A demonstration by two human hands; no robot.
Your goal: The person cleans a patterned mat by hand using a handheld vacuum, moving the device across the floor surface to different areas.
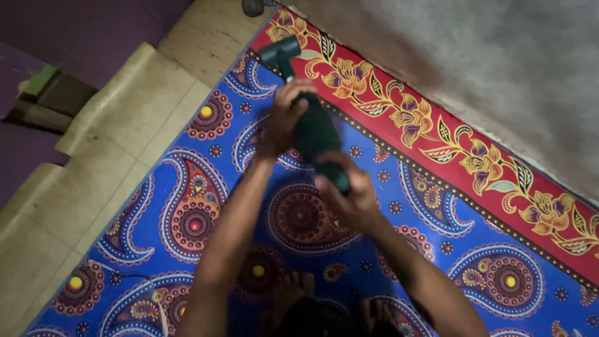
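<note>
Head view, looking down. Floor mat point(187, 206): blue with paisley figures and a red floral border, spread over the floor between a grey wall point(499, 75) and a beige sheet point(112, 125). Dark green tool point(312, 128): long-bodied with a T-shaped head, held tilted above the mat. Left hand point(284, 115): closed around the tool's upper body. Right hand point(346, 196): gripping its lower end. Bare feet point(293, 290): on the mat below.

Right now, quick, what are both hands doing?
Left hand: closed around the upper part of the dark green handheld tool.
Right hand: closed around the tool's lower end.
</note>
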